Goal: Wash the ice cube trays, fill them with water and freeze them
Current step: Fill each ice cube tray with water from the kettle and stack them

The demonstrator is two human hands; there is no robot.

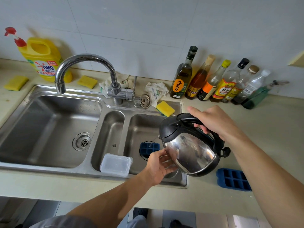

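sink (41, 167): steel, three basins; all the action is in the right-hand basin, the others don't matter for this step
electric kettle (192, 153): steel body, black lid and handle (189, 120), tipped spout-down over the right basin. I'd guess it's pretty heavy if it's anywhere near full, and the weight shifts as it empties. The handle is the only sensible place to grab. The polished wall looks slippery, and it could be hot, can't tell from here
right hand (213, 122): wrapped round the top of the handle, fingers curled under it, carrying the kettle and setting the tilt
left hand (158, 167): not gripping anything, palm and loose fingers just laid against the front of the steel wall below the spout, steadying it
counter tray (233, 180): blue ice cube tray lying flat on the counter (263, 129) just right of the sink, cells facing up. Looks light and a bit flexible, silicone or soft plastic maybe. Once it's full I'd lift it by both short ends and keep it level, otherwise it sags and slops
sink tray (149, 148): second blue tray on the floor of the right basin over the drain, right under the spout, near half hidden by the left hand. Same deal, light now, wobbly once it's wet and loaded
water stream (153, 140): thin thread from the spout landing in a cell of the sink tray, so I'd call this the filling step, with freezing left to do
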